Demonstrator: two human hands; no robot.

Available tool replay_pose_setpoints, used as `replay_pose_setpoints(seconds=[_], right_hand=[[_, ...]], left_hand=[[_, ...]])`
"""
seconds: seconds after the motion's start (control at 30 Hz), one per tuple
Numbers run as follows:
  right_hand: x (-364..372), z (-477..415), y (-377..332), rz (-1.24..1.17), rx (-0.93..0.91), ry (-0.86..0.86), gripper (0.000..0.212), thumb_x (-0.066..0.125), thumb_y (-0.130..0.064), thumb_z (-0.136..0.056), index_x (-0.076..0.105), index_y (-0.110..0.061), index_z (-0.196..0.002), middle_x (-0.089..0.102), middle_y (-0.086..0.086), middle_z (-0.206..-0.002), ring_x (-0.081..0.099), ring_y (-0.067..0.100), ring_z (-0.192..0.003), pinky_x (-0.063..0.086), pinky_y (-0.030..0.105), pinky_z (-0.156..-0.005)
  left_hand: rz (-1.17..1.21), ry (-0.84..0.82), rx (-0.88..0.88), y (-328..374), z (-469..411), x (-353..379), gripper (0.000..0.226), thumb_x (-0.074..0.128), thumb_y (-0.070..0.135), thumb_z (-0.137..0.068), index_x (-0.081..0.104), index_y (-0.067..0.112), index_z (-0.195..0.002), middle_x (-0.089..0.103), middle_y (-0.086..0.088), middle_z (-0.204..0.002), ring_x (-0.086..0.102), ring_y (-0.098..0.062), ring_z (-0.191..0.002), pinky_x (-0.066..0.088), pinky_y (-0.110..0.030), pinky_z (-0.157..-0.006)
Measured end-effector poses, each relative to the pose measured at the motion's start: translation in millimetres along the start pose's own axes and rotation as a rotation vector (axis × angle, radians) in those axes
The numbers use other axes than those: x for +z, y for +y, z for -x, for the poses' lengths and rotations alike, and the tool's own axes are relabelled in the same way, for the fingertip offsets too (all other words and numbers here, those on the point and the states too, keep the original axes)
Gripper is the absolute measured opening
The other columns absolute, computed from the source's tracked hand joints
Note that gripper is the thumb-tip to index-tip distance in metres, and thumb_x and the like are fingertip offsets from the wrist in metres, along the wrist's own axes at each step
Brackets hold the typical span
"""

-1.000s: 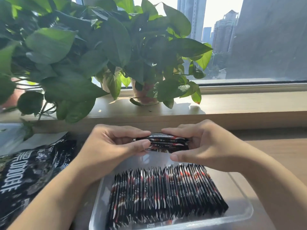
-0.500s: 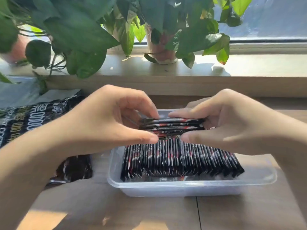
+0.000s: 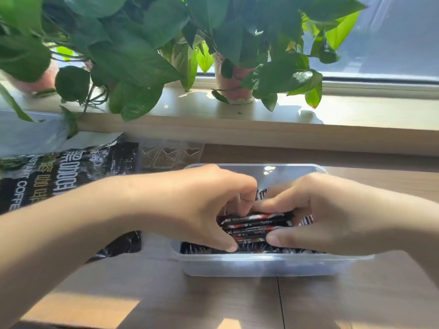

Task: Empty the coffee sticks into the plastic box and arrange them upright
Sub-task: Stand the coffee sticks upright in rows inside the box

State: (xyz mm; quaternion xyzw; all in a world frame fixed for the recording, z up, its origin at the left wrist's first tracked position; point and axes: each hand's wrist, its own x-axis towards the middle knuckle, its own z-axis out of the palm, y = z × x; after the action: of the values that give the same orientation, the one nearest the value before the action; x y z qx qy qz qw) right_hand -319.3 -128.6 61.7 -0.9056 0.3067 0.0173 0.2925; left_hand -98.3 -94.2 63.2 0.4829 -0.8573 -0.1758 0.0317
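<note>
Both hands were down in the box [image 3: 261, 268], a clear plastic one on the table [image 3: 166, 293], just in front of the sill [image 3: 237, 119]. Between them they held a small bundle [image 3: 256, 225] of coffee sticks, black with red and white print, lying sideways and stacked one on another. The left hand [image 3: 197, 205] pinched the bundle's left end, with the thumb on the near side and the fingers curled over the far side. The right hand [image 3: 332, 210] gripped the right end the same way, thumb near and fingers bent over the top. The bundle sat within the box's rim, right over the row [image 3: 297, 251] of sticks already inside. I could not tell whether it touched them. Only the dark top edges of that row showed, along the near wall under the hands, and a few more sticks peeked out behind the knuckles.

To the left of the box lay the black bag [image 3: 59, 176], flat and crumpled, its white lettering facing up and the left forearm crossing over it. Beyond the bag and against the sill lay a clear tray [image 3: 171, 153] with heart-shaped hollows. On the sill stood leafy green plants [image 3: 133, 55] whose leaves hung over the edge toward the table, and a pale pot [image 3: 234, 86] sat in the sun. A patch of sunlight fell on the table near the left elbow.
</note>
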Motion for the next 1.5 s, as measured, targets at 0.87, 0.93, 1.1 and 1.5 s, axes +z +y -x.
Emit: replay_pose_setpoints(seconds=[0.87, 0.93, 1.1, 1.5], right_hand=[[13.3, 0.0, -0.6, 0.07, 0.073, 0.033, 0.022, 0.061, -0.033, -0.096, 0.078, -0.023, -0.105, 0.074, -0.012, -0.099, 0.063, 0.005, -0.088, 0.046, 0.017, -0.077], [14.6, -1.3, 1.2, 0.078, 0.06, 0.057, 0.018, 0.065, -0.025, -0.092, 0.08, -0.023, -0.101, 0.075, -0.012, -0.096, 0.062, 0.002, -0.084, 0.042, 0.011, -0.067], [10.7, -1.7, 4.4, 0.078, 0.025, 0.092, 0.018, 0.082, -0.023, -0.079, 0.082, -0.032, -0.094, 0.076, -0.017, -0.083, 0.066, -0.005, -0.072, 0.04, 0.005, -0.061], [-3.7, 5.0, -1.1, 0.172, 0.139, 0.146, 0.005, 0.083, -0.037, -0.078, 0.08, -0.033, -0.078, 0.066, -0.025, -0.061, 0.058, -0.004, -0.06, 0.042, 0.009, -0.056]], left_hand=[[0.111, -0.197, 0.083, -13.9, -10.1, 3.6, 0.016, 0.077, 0.031, -0.084, 0.077, 0.03, -0.1, 0.074, 0.018, -0.088, 0.069, 0.0, -0.079, 0.052, -0.016, -0.072], [0.113, -0.199, 0.082, -13.7, -10.6, 4.0, 0.016, 0.078, 0.032, -0.083, 0.078, 0.031, -0.098, 0.074, 0.016, -0.089, 0.069, -0.002, -0.078, 0.051, -0.016, -0.07], [0.067, -0.208, 0.081, -9.3, -12.3, 9.1, 0.016, 0.078, 0.027, -0.079, 0.078, 0.03, -0.095, 0.07, 0.014, -0.078, 0.06, -0.003, -0.066, 0.043, -0.01, -0.058], [0.021, -0.11, 0.141, -15.7, -10.0, -2.4, 0.011, 0.078, 0.037, -0.081, 0.078, 0.035, -0.091, 0.066, 0.01, -0.076, 0.055, -0.007, -0.064, 0.038, -0.012, -0.054]])
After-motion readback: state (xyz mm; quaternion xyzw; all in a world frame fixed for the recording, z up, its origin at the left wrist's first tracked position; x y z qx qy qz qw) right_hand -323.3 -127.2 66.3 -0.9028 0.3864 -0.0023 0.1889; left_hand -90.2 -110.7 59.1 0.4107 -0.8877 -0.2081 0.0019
